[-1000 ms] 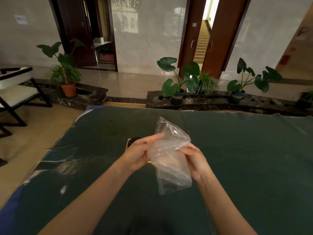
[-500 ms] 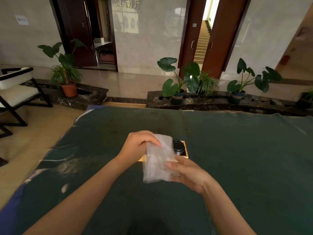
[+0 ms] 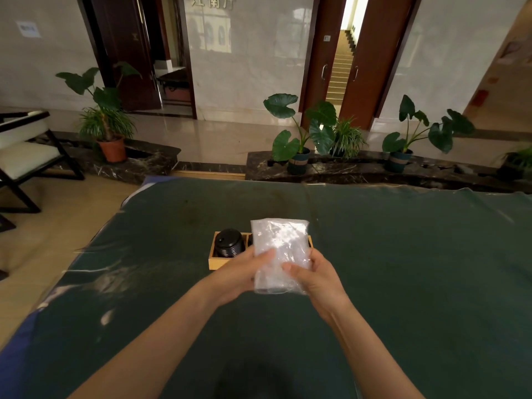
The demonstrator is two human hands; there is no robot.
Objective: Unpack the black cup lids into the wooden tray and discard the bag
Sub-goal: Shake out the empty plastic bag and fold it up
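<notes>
Since half a second ago, both hands have flattened the clear crinkled plastic bag (image 3: 278,254) into a smoother upright rectangle and raised it slightly, and the left hand (image 3: 240,273) has slid from the bag's top to its lower left edge. That hand grips the bag with its thumb across the front; the right hand (image 3: 312,276) pinches the lower right edge the same way. Behind the bag, the small light wooden tray (image 3: 215,262) sits on the dark green table cover (image 3: 403,269). Its left compartment holds a stack of round black ribbed cup lids (image 3: 229,246); the bag hides most of the right compartment, so its contents cannot be made out. Gold characters on the far marble wall (image 3: 213,2) are cut off at the frame's top and only partly legible. A notice (image 3: 28,29) at upper left is too blurred to read.
</notes>
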